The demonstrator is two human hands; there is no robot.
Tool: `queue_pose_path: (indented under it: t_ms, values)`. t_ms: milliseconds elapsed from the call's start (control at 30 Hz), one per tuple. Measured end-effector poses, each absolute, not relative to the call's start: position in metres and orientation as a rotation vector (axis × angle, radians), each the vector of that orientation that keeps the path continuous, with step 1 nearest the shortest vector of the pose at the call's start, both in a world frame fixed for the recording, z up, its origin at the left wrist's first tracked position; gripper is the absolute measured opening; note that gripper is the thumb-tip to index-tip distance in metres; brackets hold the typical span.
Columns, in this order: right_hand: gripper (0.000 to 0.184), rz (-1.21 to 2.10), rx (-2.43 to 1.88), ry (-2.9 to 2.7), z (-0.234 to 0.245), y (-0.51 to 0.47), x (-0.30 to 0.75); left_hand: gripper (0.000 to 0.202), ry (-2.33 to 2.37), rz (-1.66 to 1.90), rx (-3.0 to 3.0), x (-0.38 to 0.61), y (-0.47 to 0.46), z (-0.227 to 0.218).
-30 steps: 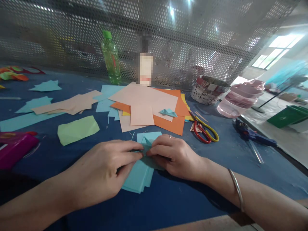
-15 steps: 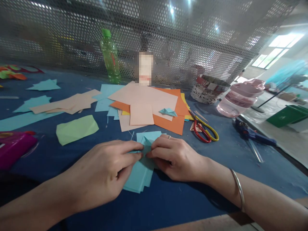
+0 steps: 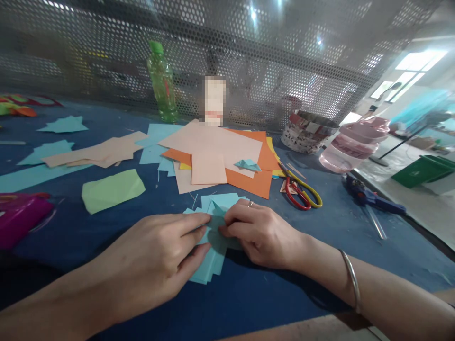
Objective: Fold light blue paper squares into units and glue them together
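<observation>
A small pile of light blue paper [image 3: 207, 269] lies on the blue tabletop in front of me, partly hidden by my hands. On top of it is a folded piece of blue paper [image 3: 215, 222] with a pointed flap standing up. My left hand [image 3: 163, 251] rests on the left side, fingers stretched out and thumb apart, fingertips touching the paper. With bent fingers pressed together, my right hand [image 3: 261, 232] pinches the right side of the folded piece; its fingertips are partly hidden. A small folded blue shape [image 3: 248, 165] sits farther back on pink paper [image 3: 209, 168].
Red-and-yellow scissors [image 3: 302, 192], a blue glue gun [image 3: 373, 199], a pink water bottle [image 3: 351, 144] and a woven basket [image 3: 308, 131] stand or lie at right. At left are a green paper sheet [image 3: 113, 191] and a magenta object [image 3: 24, 215]. A green bottle [image 3: 162, 83] stands by the perforated panel [image 3: 106, 52].
My left thumb has moved away from its fingers, and the left hand has loosened and spread. My right hand still pinches the folded blue paper, nearly in place.
</observation>
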State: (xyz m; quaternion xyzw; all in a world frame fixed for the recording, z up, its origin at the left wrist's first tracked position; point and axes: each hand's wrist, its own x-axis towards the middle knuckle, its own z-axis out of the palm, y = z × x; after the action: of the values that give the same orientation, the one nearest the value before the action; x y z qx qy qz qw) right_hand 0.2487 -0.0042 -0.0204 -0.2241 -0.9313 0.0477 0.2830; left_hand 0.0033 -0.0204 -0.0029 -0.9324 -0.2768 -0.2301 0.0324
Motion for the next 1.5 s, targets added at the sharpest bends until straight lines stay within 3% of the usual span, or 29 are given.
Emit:
queue_pose_path:
  t_ms: [300,833,1000,1200,1500]
  values:
    - [0.025,0.062,-0.569,-2.512,-0.020,-0.004,0.251,0.035,-0.797,-0.787,-2.835,0.005,-0.022,-0.002]
    - [0.035,-0.060,-0.690,-2.434,-0.016,0.000,0.256,0.044,-0.808,-0.701,-2.826,0.008,-0.023,-0.004]
    - [0.047,0.150,-0.739,-2.516,-0.015,0.007,0.257,0.044,-0.773,-0.711,-2.813,0.007,-0.022,-0.005]
    - [0.028,0.325,-0.727,-2.486,-0.016,0.011,0.258,0.041,-0.749,-0.780,-2.743,0.008,-0.021,-0.004]
    - [0.016,0.281,-0.758,-2.347,-0.014,0.003,0.252,0.041,-0.753,-0.767,-2.715,0.008,-0.019,-0.004]
